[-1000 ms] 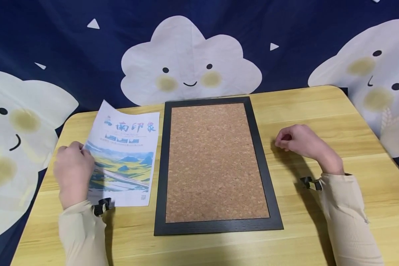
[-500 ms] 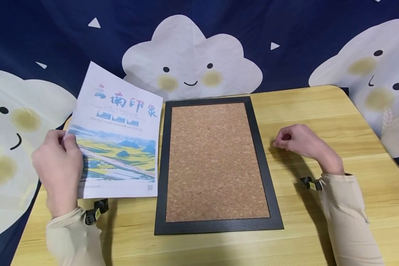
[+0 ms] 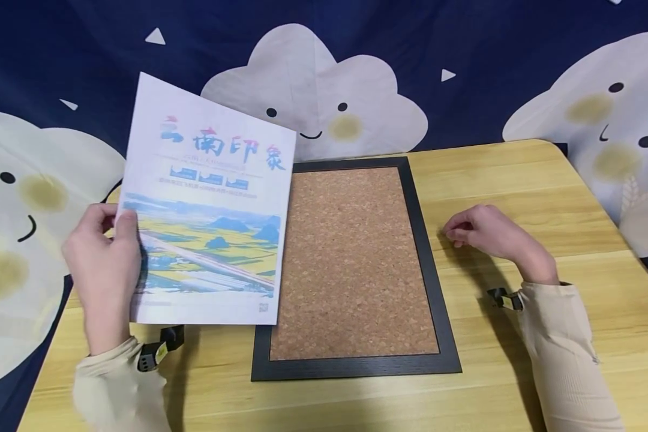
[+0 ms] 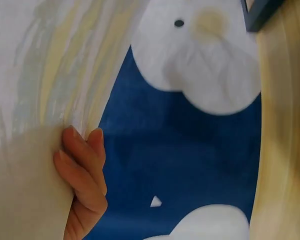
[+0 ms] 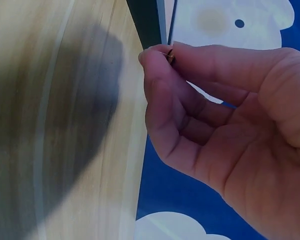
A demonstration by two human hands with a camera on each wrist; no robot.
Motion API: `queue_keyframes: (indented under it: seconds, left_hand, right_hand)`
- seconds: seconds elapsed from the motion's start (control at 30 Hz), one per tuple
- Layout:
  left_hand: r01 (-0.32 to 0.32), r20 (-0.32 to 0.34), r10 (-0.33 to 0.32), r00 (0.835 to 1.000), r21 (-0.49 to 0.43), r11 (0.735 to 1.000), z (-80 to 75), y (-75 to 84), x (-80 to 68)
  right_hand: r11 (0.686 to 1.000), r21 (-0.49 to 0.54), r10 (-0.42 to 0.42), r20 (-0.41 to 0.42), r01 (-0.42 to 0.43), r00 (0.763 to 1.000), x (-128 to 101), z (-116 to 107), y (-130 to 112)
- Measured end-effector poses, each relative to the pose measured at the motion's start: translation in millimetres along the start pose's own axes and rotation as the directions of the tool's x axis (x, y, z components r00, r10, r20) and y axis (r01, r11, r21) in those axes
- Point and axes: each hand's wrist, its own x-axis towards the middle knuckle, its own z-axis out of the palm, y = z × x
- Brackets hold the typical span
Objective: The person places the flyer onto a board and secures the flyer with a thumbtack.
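My left hand [image 3: 104,258] grips a printed paper poster [image 3: 207,186] by its left edge, thumb in front and fingers behind. The sheet has Chinese characters over a yellow and blue landscape. Raised and tilted, it overlaps the left part of a cork board [image 3: 356,264] with a black frame in the head view. My right hand [image 3: 486,231] is over the table to the right of the board. Between its thumb and index fingertip it pinches a tiny brass-coloured thumbtack [image 5: 170,56], mostly hidden by the fingertips; its thin point shows in the right wrist view.
A light wooden table [image 3: 529,180] carries the board. Behind it hangs a dark blue cloth [image 3: 464,36] printed with smiling white clouds. Small black wrist cameras sit at both sleeves.
My left hand has lifted the poster off the table, first up and leftward, then to the right over the board's left side. The right hand has barely moved.
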Motion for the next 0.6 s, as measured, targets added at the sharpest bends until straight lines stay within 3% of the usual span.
queue_keyframes:
  seconds: [0.33, 0.5, 0.6]
  left_hand:
    - [-0.109, 0.151, 0.127, 0.98, -0.122, 0.987, 35.4, 11.9, -15.4]
    - [-0.148, 0.234, 0.182, 0.955, -0.156, 0.977, 51.0, 18.8, -26.1]
    - [-0.164, 0.301, 0.21, 0.93, -0.17, 0.972, 56.8, 22.0, -31.9]
  right_hand:
    - [1.0, 0.006, -0.016, 0.012, 0.016, 1.0, 0, 2, -1]
    - [0.998, -0.021, -0.054, -0.045, 0.053, 0.998, -1, 3, 0]
    - [0.996, -0.048, -0.075, -0.096, 0.07, 0.993, -2, 3, -2]
